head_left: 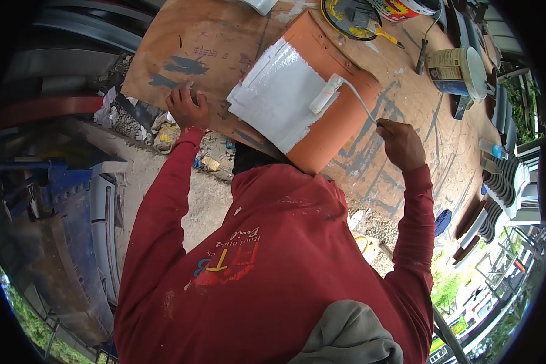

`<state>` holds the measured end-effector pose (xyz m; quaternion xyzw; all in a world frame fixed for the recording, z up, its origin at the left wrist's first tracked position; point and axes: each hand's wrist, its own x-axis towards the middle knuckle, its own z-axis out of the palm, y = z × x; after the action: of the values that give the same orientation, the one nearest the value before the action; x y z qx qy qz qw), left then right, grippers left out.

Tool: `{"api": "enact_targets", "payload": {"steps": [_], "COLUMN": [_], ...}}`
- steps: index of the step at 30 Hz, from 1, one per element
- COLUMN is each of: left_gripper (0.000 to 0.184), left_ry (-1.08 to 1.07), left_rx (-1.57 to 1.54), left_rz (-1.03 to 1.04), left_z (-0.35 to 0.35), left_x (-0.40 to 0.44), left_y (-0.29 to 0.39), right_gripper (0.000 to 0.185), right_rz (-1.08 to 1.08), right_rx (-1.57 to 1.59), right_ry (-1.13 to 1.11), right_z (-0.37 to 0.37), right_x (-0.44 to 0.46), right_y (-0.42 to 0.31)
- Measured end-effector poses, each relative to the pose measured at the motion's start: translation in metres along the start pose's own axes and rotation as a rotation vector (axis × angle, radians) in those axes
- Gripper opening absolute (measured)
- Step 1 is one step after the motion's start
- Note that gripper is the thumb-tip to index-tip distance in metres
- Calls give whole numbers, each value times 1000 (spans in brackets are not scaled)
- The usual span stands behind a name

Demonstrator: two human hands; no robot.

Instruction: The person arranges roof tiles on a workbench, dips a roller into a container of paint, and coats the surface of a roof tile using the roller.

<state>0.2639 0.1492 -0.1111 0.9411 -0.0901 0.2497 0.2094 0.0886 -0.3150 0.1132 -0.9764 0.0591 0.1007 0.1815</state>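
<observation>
An orange roof tile [344, 124] lies on the plywood table in front of me, much of its left part coated in wet white paint [279, 91]. My right hand [401, 144] grips the handle end of a paint roller [326, 94], whose thin wire frame runs left to the white sleeve. That sleeve rests on the tile at the border between paint and bare orange. Left of the tile, my left hand [188, 108] rests at the table's edge with its fingers apart and nothing in them.
Grey paint streaks mark the plywood table [158, 51]. At the far side are a black lid with a yellow-handled brush [387, 35], a red-labelled bucket [403, 8] and a paint pail [457, 73]. Curved tiles [500, 182] stand stacked at right; rubble [215, 155] lies below the near edge.
</observation>
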Motion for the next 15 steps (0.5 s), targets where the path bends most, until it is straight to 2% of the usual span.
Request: {"api": "enact_targets", "payload": {"steps": [2,5,9,11,13,15], "left_gripper": [39,40,40,41,41,41], "left_ry": [-30,-17,-16,-60,-60,-48], "left_rx": [46,32,-2,34,21,23], "left_rz": [-31,-14,-8,-49,-43,-21], "left_z": [3,3,1,-1,-1,0], "left_x": [-4,-3,-1,-2,-1,-1], "left_y": [-4,-3,1,1,1,0], "right_gripper": [21,22,29,33,31,28], "right_rz": [107,143,55,77,175,191], "right_rx": [-44,-12,172,217,336,344], "right_ry": [54,164,327,308,134,120], "right_z": [-11,-24,-24,-23,-23,-26], "right_x": [7,9,-1,-9,-13,-14], "right_y": [19,17,1,5,10,12]}}
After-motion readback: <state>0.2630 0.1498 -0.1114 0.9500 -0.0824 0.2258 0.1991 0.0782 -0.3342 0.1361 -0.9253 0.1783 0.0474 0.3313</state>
